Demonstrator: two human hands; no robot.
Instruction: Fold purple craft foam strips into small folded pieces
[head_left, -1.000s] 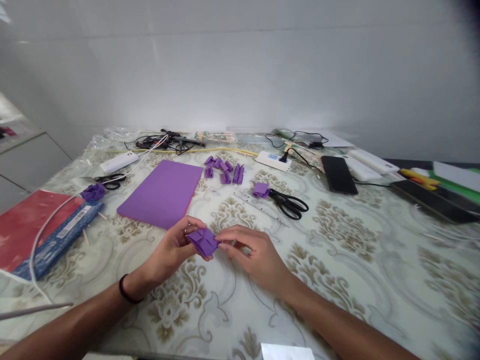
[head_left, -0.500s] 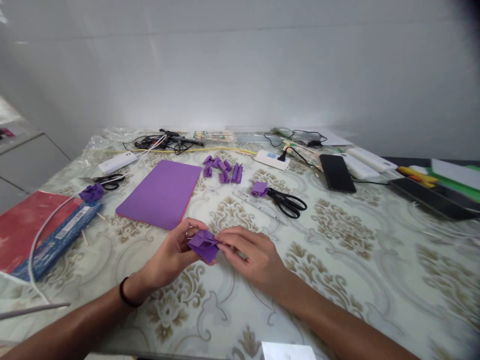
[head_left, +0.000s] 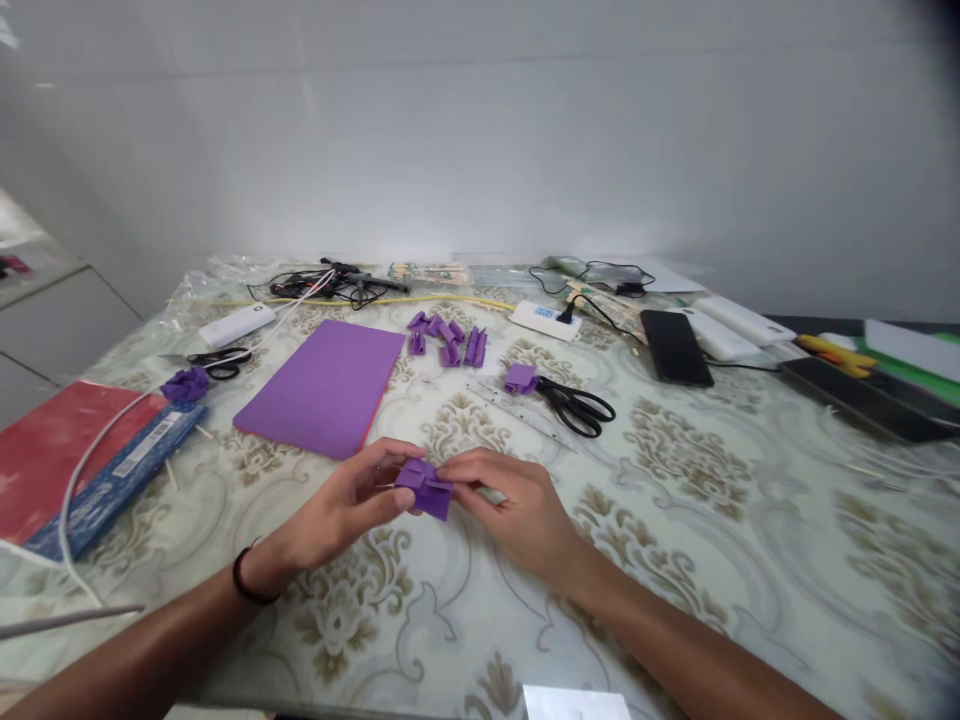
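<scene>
A small folded piece of purple paper point(head_left: 426, 490) is held between both hands, just above the patterned tablecloth point(head_left: 517, 620). My left hand point(head_left: 349, 508) grips its left side, thumb in front and fingers behind. With thumb and index finger, my right hand point(head_left: 517, 505) pinches the right edge. Beyond the hands lies a stack of purple sheets point(head_left: 322, 385) with a red edge below. Several folded purple paper pieces point(head_left: 450, 350) sit in a group behind. Another flat purple piece point(head_left: 520, 378) rests by black-handled scissors point(head_left: 576, 405).
A clear ruler point(head_left: 517, 412) lies before the scissors. To the left are a red and blue packet point(head_left: 97, 460), crumpled purple paper point(head_left: 184, 384), a second pair of scissors point(head_left: 221, 362) and a white cable point(head_left: 71, 500). A power strip point(head_left: 545, 320) and a black phone point(head_left: 675, 347) stand further back.
The folded paper has shifted slightly right and turned in my fingers. My left thumb now presses on its front face. My right hand still pinches its edge.
</scene>
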